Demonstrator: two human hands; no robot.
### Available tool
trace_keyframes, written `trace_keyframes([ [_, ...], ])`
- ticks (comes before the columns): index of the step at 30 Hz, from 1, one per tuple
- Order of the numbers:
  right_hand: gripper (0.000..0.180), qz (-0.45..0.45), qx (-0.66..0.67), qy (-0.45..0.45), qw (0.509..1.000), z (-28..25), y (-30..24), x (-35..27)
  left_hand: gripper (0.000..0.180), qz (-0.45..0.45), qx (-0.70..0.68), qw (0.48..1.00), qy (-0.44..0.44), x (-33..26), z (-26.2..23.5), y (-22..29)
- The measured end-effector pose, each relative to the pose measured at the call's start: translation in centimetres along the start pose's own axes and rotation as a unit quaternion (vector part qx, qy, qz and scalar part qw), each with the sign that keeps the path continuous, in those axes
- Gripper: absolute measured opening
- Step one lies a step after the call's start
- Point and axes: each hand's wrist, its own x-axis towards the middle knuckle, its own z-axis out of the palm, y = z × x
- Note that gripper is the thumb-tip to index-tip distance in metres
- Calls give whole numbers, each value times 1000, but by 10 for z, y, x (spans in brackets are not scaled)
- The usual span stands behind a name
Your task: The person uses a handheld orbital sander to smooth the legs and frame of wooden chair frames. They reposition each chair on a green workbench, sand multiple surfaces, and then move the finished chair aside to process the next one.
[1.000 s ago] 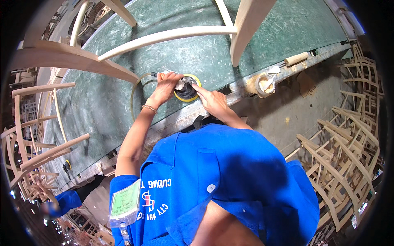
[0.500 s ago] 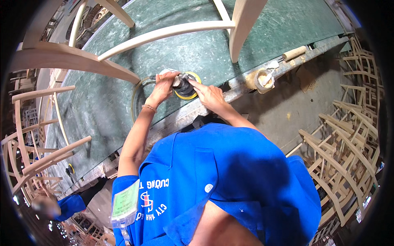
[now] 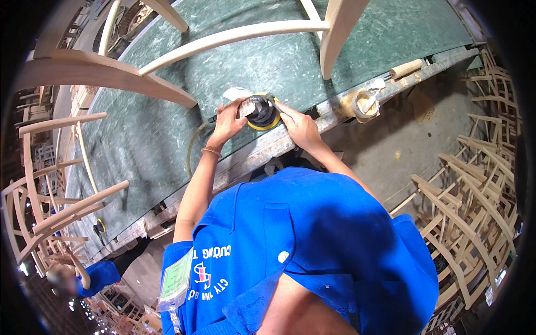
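Head view, single frame. Both my hands meet over a round orbital sander [image 3: 262, 110], dark body with a yellow pad rim, resting on the green tabletop [image 3: 167, 134] close to its near metal edge.

Left hand [image 3: 230, 118]: fingers closed on the left side of the sander body, thumb near a pale sheet, probably sandpaper [image 3: 237, 95], that sticks up just beyond the fingertips. A thin bracelet sits at that wrist.

Right hand [image 3: 298, 124]: fingers curled against the right side of the sander, pinching at the pad rim. Whether they grip the pad or the paper edge I cannot tell; my fingers cover the contact.

A hose [image 3: 192, 148] curves off from the sander to the left of my left hand, lying along the tabletop.

Judgement: the step in hand looks like fitting or changing the abrasive disc, not sanding, since both hands work at the pad. The next move would call for centring the sheet on the pad and pressing it flat all round while the left hand keeps the body from turning.

Surroundings: an unfinished wooden chair frame [image 3: 234, 33] stands on the tabletop beyond both hands. To the right of my right hand, on the table edge, sit a roll of tape [image 3: 363, 103] and, farther right, a short wooden cylinder [image 3: 406, 68]. More chair frames [image 3: 474, 206] are stacked on the floor at far right.
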Motion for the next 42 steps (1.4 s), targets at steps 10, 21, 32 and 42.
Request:
trace_keyframes([
  [10,35,-19,-169,-72,983,2,-23,-21,65,-19,-72,997,-3,-6,0,-4],
  [21,47,-37,-210,-69,975,14,-23,-25,64,-28,-91,995,-18,-6,1,-2],
  [32,38,-13,-164,-70,984,5,-25,-22,61,31,67,997,5,-8,-15,-4],
  [42,38,-112,-146,-147,972,21,-45,-23,48,123,34,988,84,-42,-33,-27],
])
